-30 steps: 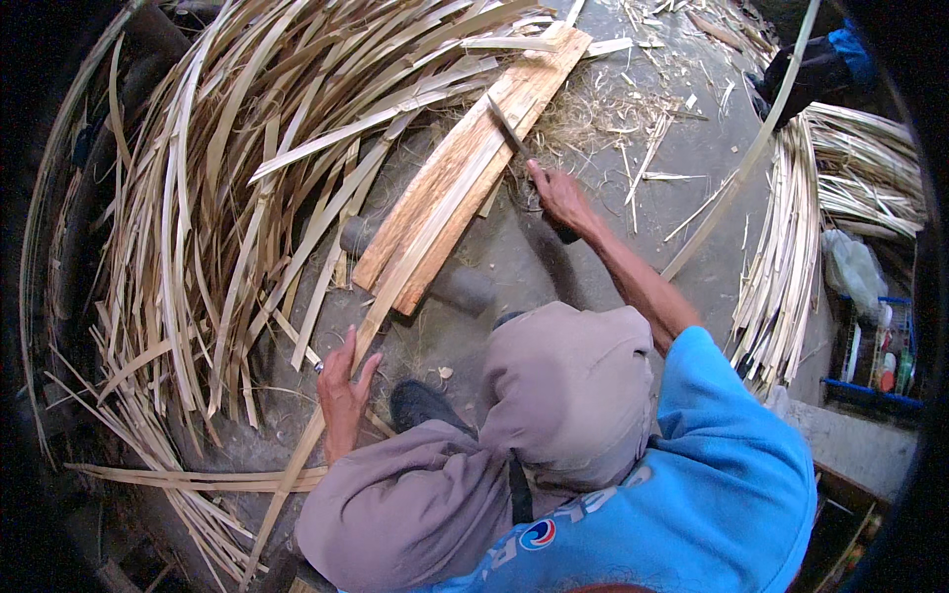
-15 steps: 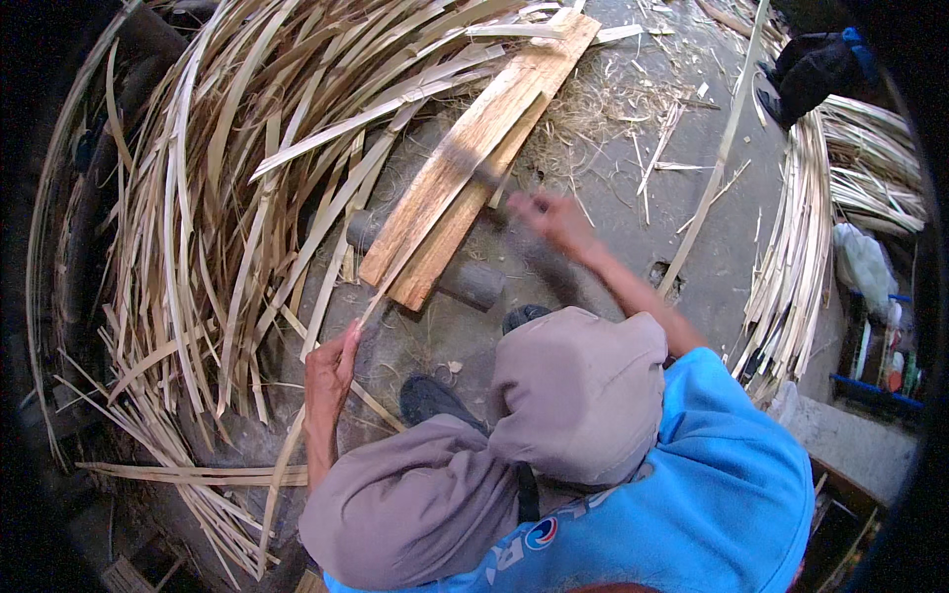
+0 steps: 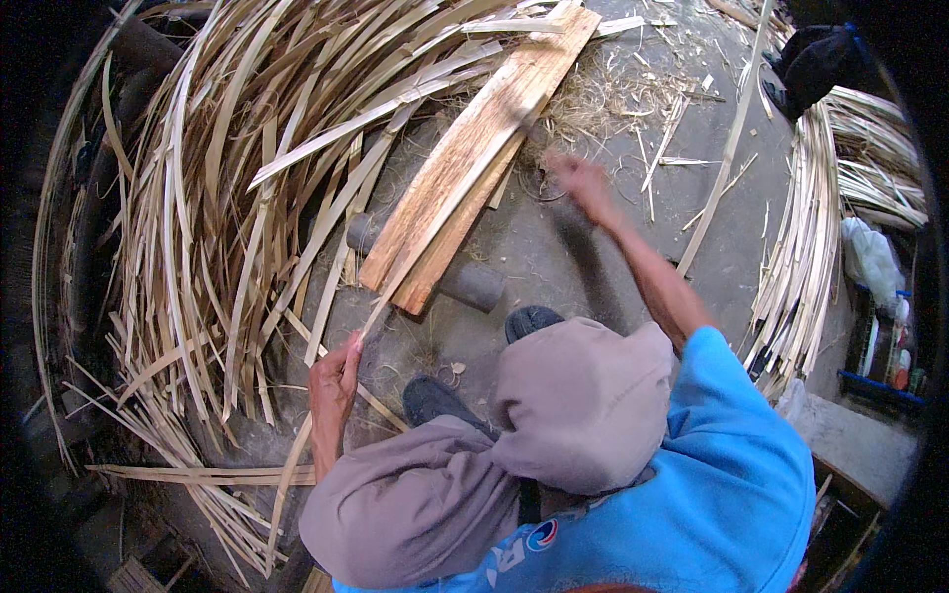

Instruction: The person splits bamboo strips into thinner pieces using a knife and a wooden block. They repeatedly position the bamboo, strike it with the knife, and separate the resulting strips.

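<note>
My left hand [image 3: 334, 383] pinches the near end of a thin pale bamboo strip [image 3: 372, 321]. The strip runs up and away over a wooden board [image 3: 450, 163], which lies slantwise with a second board [image 3: 415, 284] under its right side. Beside the boards' far half, my right hand [image 3: 581, 184] is closed and smeared by motion. It grips a dark knife [image 3: 534, 131], also blurred, whose blade reaches across the strip on the board. Blur hides the blade's exact edge.
A grey cylinder [image 3: 473, 286] props the boards. Heaped bamboo strips [image 3: 208, 217] fill the left; a bundle [image 3: 803, 247] lies at right. Curled shavings [image 3: 593, 104] litter the floor beyond. One long strip [image 3: 727, 163] slants at right. My shoes [image 3: 440, 403] are close to the boards.
My right hand and the knife have moved away from me, up and to the right along the board. My left hand keeps its pinch on the strip, shifted slightly nearer.
</note>
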Demonstrator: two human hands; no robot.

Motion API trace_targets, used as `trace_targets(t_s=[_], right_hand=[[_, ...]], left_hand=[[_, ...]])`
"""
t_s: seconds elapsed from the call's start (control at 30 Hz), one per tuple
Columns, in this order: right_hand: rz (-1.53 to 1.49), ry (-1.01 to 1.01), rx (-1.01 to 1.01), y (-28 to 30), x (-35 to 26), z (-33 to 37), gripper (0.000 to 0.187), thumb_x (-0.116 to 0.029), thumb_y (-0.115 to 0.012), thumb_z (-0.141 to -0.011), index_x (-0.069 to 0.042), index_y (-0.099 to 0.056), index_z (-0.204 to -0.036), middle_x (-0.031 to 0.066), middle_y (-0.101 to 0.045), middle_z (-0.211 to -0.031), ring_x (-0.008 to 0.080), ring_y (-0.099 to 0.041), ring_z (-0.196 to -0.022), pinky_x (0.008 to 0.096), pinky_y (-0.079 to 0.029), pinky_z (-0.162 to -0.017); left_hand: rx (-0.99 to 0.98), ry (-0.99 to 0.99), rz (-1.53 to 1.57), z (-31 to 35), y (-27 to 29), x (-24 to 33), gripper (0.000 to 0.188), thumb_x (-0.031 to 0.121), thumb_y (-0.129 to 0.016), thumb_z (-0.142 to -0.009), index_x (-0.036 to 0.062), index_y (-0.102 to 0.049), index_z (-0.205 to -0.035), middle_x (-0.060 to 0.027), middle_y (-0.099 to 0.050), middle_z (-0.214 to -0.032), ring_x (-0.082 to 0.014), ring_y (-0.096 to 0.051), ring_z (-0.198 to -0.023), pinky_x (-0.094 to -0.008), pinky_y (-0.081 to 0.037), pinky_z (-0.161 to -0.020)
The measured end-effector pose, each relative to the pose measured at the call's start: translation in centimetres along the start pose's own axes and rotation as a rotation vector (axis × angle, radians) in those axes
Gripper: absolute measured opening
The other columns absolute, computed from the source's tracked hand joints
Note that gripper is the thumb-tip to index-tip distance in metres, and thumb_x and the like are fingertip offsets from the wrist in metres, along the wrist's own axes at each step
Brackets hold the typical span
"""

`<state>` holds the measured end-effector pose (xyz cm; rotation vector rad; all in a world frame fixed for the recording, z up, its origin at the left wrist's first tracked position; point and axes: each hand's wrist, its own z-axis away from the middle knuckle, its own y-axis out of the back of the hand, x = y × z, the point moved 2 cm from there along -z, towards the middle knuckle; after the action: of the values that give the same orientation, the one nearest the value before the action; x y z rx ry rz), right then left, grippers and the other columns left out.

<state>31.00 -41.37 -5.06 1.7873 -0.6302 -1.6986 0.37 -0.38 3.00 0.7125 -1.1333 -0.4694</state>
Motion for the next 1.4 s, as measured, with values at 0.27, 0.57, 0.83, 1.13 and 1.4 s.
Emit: trace_targets(t_s=[0.27,0.57,0.83,1.13,1.4], right_hand=[[-0.161,-0.272,0.253,5.5,1.1,-4.2,0.074,-0.071,-0.045,-0.097,-0.002,-0.062,-0.074,0.0073,-0.058,-0.057,0.0179,-0.063,-0.052,0.0349,-0.05,-0.053],[-0.014,-0.151,-0.092,-1.1,-3.7,0.2,0.071,-0.065,-0.047,-0.1,0.002,-0.063,-0.081,0.014,-0.063,-0.065,0.0223,-0.067,-0.065,0.0416,-0.052,-0.062],[0.321,0.242,-0.561,-2.1,-7.0,9.1,0.064,-0.063,-0.053,-0.096,-0.002,-0.072,-0.092,0.0282,-0.07,-0.088,0.0464,-0.069,-0.085,0.0552,-0.054,-0.076],[0.384,0.243,-0.36,0.3,-3.9,4.6,0.061,-0.062,-0.051,-0.098,-0.004,-0.069,-0.09,0.024,-0.068,-0.078,0.0434,-0.069,-0.076,0.0524,-0.055,-0.069],[0.298,0.34,-0.305,-0.6,-4.4,5.2,0.054,-0.054,-0.056,-0.099,-0.003,-0.06,-0.081,0.0239,-0.063,-0.066,0.0447,-0.063,-0.062,0.0518,-0.051,-0.058]], left_hand=[[-0.093,0.214,0.04,0.9,0.2,-0.2,0.047,0.038,-0.051,-0.106,-0.0009,-0.075,-0.096,-0.0065,-0.059,-0.055,-0.0185,-0.056,-0.05,-0.0339,-0.046,-0.053],[-0.304,0.373,0.132,-1.0,-0.6,0.0,0.063,0.052,-0.047,-0.104,0.0009,-0.071,-0.077,-0.004,-0.058,-0.05,-0.0137,-0.052,-0.044,-0.0319,-0.043,-0.05],[-0.197,0.355,0.111,2.9,-0.9,0.9,0.063,0.046,-0.046,-0.106,-0.0002,-0.067,-0.07,-0.0063,-0.056,-0.05,-0.0172,-0.053,-0.046,-0.0351,-0.043,-0.052],[-0.168,0.417,0.19,4.4,-1.1,-0.2,0.056,0.04,-0.052,-0.105,-0.002,-0.069,-0.072,-0.0065,-0.052,-0.05,-0.016,-0.051,-0.047,-0.0341,-0.039,-0.048],[-0.16,0.436,0.172,5.8,-0.7,-1.7,0.058,0.042,-0.052,-0.104,-0.0017,-0.068,-0.07,-0.0071,-0.052,-0.05,-0.0164,-0.051,-0.047,-0.0356,-0.039,-0.049]])
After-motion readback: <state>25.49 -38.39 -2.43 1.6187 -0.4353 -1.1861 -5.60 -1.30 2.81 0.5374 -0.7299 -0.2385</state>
